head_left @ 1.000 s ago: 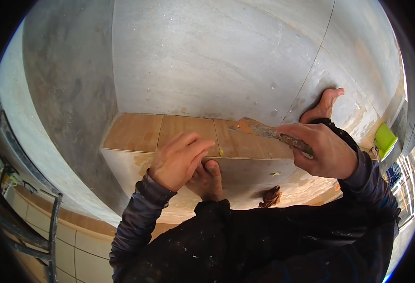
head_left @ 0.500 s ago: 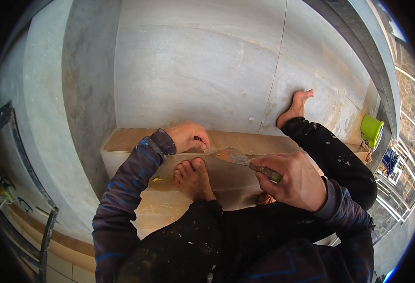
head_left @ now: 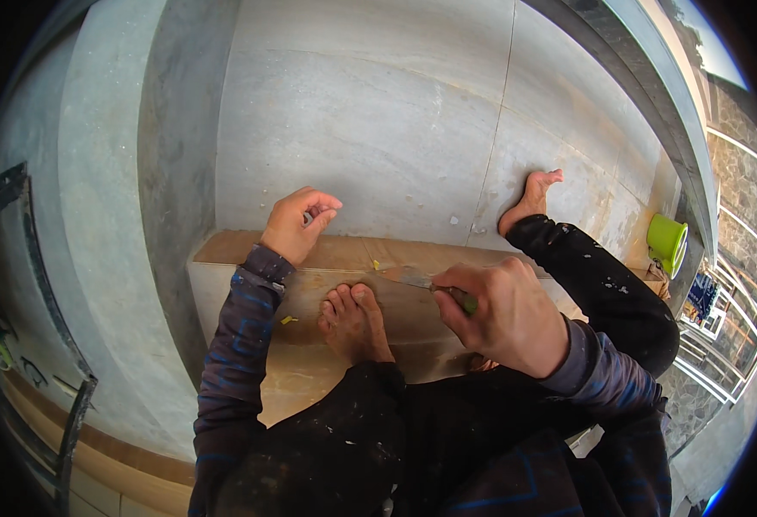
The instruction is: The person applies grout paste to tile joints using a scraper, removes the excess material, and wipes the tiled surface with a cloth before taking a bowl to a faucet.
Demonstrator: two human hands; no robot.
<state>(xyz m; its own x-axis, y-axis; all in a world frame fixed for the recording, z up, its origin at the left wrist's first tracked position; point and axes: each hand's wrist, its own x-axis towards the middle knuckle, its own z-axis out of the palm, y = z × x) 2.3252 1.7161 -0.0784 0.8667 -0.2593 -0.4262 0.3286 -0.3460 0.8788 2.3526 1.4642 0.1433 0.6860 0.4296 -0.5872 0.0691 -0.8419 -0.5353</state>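
**As the left hand draws back, the trowel stays alone at the step's front edge**

While the right hand (head_left: 509, 314) grips the trowel (head_left: 411, 277) by its handle, the blade's tip lies just beside a yellow scrap (head_left: 376, 265) on the front edge of the tan-tiled step (head_left: 254, 248). The left hand (head_left: 299, 226), near that scrap half a second ago, is now up over the step's back edge, toward its left end — fingers loosely curled, a narrow gap at the thumb, nothing visible in it. So the scrap seems left to the blade, with no fingers beside it. A second yellow scrap (head_left: 289, 320) lies below the front edge, left of the left foot (head_left: 354, 323) — well apart from the blade. A green bucket (head_left: 667, 244) is near the step's right end.
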